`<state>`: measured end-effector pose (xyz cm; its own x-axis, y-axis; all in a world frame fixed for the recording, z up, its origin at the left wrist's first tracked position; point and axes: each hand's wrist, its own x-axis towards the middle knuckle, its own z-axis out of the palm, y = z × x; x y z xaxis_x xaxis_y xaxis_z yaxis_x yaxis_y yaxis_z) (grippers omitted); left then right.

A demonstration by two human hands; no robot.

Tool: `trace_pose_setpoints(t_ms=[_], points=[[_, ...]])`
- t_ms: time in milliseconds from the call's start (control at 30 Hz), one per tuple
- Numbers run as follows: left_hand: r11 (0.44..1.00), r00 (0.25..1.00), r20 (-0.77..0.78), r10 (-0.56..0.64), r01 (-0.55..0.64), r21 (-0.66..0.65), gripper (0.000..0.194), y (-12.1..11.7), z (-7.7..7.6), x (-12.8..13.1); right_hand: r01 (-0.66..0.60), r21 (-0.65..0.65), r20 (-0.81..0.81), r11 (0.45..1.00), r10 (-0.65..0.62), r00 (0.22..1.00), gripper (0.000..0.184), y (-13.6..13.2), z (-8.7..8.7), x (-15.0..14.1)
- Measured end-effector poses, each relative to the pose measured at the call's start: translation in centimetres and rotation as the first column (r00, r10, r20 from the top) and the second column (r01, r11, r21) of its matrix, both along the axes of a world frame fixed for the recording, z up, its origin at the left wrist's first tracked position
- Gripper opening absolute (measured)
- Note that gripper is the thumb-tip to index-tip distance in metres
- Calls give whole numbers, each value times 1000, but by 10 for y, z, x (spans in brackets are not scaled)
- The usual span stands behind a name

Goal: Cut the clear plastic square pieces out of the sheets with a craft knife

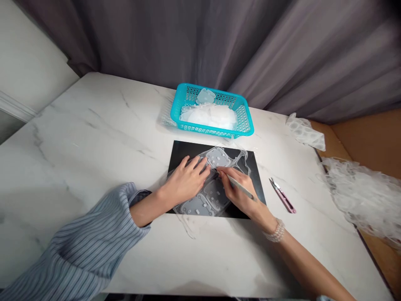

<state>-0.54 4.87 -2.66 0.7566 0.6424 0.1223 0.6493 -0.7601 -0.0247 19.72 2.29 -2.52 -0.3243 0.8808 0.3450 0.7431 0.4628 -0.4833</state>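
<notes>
- While the left grip (184, 180) lies spread, pressing on the clear plastic blister sheet (205, 205), the right grip (238, 192) pinches a slim pen-like tool (239, 187).
- Sheet sits on a black mat (184, 152), near the front edge of the worktop (78, 138).
- Spread fingers close to the tool's tip should best steady the sheet.

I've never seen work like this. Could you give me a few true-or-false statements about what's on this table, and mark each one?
1. The right hand holds a slim pale tool. True.
2. The left hand grips the pink-handled snips. False: it rests on a clear plastic sheet, and the snips lie on the table, right of the black mat.
3. A turquoise basket holds white material. True.
4. The pearl-like bracelet is on the left wrist. False: it is on the right wrist.
</notes>
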Motion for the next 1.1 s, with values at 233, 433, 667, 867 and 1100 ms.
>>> trace_pose_setpoints(t_ms=[233,433,667,867,1100], points=[[1000,1000,7,-17,16,4,39,0,-2,0,-119,111,115,987,106,988,28,14,-17,-1],[1000,999,38,-13,13,-1,44,0,-1,-2,-109,68,110,992,101,989,33,19,-16,0],[1000,999,38,30,-30,-10,45,-2,-2,-2,-172,-64,100,983,178,979,35,27,-6,-12],[1000,1000,18,10,-11,17,49,-3,-6,-1,103,-67,-326,992,-120,938,21,38,-2,26],[999,998,48,-32,32,-1,49,-3,-5,-2,427,-415,-784,804,-553,280,7,25,19,167]])
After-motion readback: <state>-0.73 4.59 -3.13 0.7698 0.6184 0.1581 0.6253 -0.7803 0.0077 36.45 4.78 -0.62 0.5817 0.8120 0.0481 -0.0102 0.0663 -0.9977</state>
